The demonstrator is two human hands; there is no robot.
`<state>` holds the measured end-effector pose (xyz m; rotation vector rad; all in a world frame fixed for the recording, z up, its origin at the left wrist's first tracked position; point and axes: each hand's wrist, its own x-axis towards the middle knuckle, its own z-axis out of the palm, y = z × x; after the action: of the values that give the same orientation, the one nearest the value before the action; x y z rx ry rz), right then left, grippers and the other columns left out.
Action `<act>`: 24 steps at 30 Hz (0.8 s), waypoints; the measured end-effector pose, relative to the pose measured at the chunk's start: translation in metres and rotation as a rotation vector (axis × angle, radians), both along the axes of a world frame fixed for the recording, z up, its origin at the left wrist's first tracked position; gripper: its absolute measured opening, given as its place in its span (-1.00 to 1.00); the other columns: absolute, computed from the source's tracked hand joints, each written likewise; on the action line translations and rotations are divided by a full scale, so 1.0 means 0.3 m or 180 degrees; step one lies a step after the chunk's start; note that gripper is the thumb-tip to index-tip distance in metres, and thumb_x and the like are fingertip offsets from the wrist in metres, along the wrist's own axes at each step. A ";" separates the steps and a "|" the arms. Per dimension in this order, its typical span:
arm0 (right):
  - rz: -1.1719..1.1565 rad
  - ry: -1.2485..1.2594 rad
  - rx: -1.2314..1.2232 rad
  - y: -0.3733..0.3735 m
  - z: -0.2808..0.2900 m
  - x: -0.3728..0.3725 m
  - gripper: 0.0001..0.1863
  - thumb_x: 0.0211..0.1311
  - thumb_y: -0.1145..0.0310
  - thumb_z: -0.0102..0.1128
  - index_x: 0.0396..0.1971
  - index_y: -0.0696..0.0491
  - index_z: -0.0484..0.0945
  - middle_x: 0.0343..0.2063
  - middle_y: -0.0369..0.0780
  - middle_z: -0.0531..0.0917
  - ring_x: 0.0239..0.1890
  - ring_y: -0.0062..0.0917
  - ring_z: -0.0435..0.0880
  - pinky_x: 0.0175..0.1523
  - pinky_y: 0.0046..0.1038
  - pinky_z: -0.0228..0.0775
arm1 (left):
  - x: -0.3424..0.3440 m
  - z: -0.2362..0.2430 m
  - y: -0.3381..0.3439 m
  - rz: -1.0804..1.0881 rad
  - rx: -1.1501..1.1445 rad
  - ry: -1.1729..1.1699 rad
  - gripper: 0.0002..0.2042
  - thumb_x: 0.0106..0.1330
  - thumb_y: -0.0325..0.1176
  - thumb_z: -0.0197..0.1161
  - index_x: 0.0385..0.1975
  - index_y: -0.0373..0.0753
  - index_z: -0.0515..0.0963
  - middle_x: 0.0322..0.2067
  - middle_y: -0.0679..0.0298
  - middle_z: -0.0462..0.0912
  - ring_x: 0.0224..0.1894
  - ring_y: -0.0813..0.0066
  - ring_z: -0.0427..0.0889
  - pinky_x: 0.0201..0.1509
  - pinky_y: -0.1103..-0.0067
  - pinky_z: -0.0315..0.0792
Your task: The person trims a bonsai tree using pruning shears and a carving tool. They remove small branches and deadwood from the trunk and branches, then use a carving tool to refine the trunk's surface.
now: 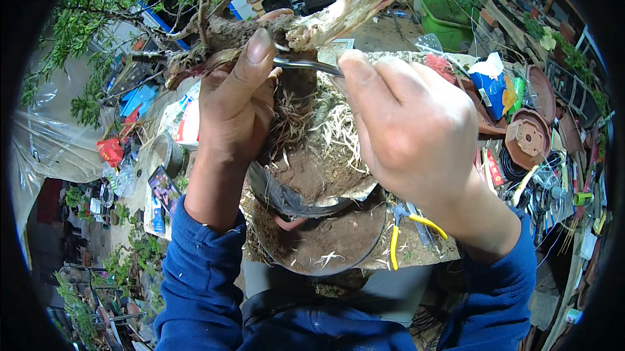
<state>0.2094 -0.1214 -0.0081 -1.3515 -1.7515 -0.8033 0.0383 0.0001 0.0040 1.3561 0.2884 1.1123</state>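
While the juniper trunk is clamped by the left grip, pressure is best kept light.
A metal tool is clamped by the right grip.

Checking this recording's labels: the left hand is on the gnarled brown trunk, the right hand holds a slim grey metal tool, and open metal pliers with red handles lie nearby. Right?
One slip: the open metal pliers have yellow handles, not red, as the head view shows. The left hand on the trunk and right hand holding the tool are correct.
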 end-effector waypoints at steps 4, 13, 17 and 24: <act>-0.0149 0.0172 -0.0125 -0.064 -0.002 -0.021 -0.65 0.10 0.52 0.43 -0.06 0.17 0.67 -0.50 -0.15 0.61 -0.51 -0.30 0.62 -0.41 -0.35 0.45 | -0.003 -0.003 0.001 -0.0332 -0.0076 -0.0107 -0.45 0.53 -0.14 0.14 0.34 -0.45 0.34 0.22 -0.01 0.55 0.26 0.20 0.55 0.40 0.24 0.40; 0.0932 0.0528 0.0229 0.056 -0.048 0.024 -0.71 0.13 0.53 0.45 -0.12 0.21 0.69 -0.47 -0.09 0.69 -0.48 -0.24 0.71 -0.41 -0.36 0.50 | -0.003 -0.005 -0.001 -0.0741 0.0159 -0.0564 -0.36 0.54 0.02 0.05 0.42 -0.34 0.24 0.34 -0.05 0.42 0.31 0.04 0.50 0.43 0.13 0.37; 0.1143 0.0607 0.0304 0.106 -0.047 0.036 -0.70 0.10 0.51 0.48 -0.13 0.20 0.70 -0.46 -0.09 0.70 -0.46 -0.24 0.71 -0.39 -0.36 0.52 | 0.005 0.000 -0.001 -0.0713 0.0460 -0.0291 -0.35 0.53 0.03 0.06 0.41 -0.36 0.25 0.30 -0.02 0.47 0.31 0.11 0.50 0.43 0.20 0.33; 0.1321 0.0496 0.0431 0.157 -0.054 0.071 -0.66 0.08 0.50 0.50 -0.11 0.21 0.72 -0.39 -0.05 0.74 -0.39 -0.21 0.74 -0.30 -0.33 0.59 | 0.001 -0.003 0.000 -0.0491 0.0304 -0.0014 -0.35 0.54 0.03 0.05 0.38 -0.42 0.29 0.26 0.03 0.52 0.34 0.22 0.47 0.46 0.28 0.27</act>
<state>0.2306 -0.0744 -0.0244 -0.8924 -1.7377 -0.5571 0.0388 0.0001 0.0031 1.4352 0.1262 1.0106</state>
